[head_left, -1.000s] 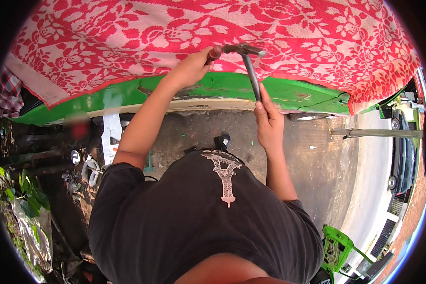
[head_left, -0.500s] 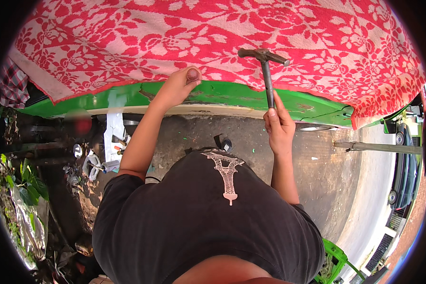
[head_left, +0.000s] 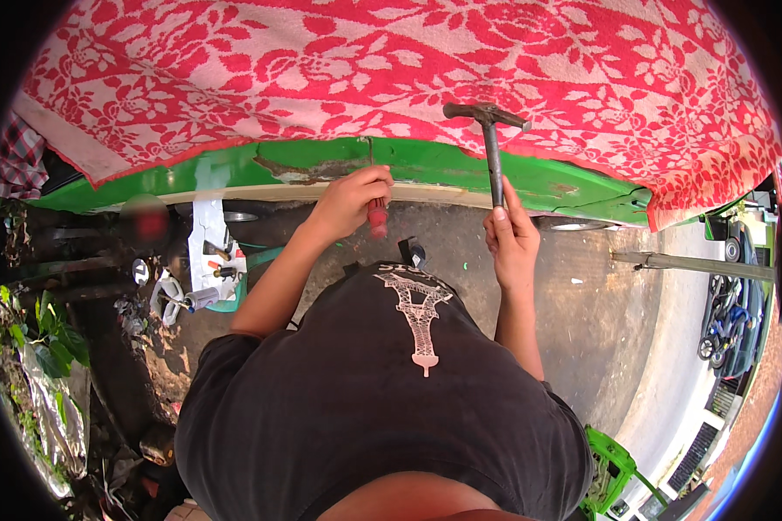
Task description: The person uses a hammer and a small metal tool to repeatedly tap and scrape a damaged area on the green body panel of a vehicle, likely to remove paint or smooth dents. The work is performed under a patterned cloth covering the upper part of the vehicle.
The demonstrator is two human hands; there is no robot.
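My left hand [head_left: 349,201] grips a tool with a red handle [head_left: 378,217]; its thin metal shaft points up against a rusty patch [head_left: 308,169] on the green metal panel [head_left: 443,167]. My right hand [head_left: 513,239] holds a hammer [head_left: 488,143] by its handle, upright, with the head raised in front of the red and white patterned cloth [head_left: 391,69] that drapes over the panel. The hammer head is apart from the red-handled tool, up and to the right of it.
Tools and small parts [head_left: 204,278] lie on the dirt ground at the left, beside plants [head_left: 52,343]. A concrete floor [head_left: 608,321] stretches right, with a metal bar [head_left: 695,265], a green frame [head_left: 613,469] and parked bicycles [head_left: 725,321] at the edge.
My left hand came down from the cloth's edge and now holds the red-handled tool against the panel. The hammer swung from tilted left to upright and to the right.
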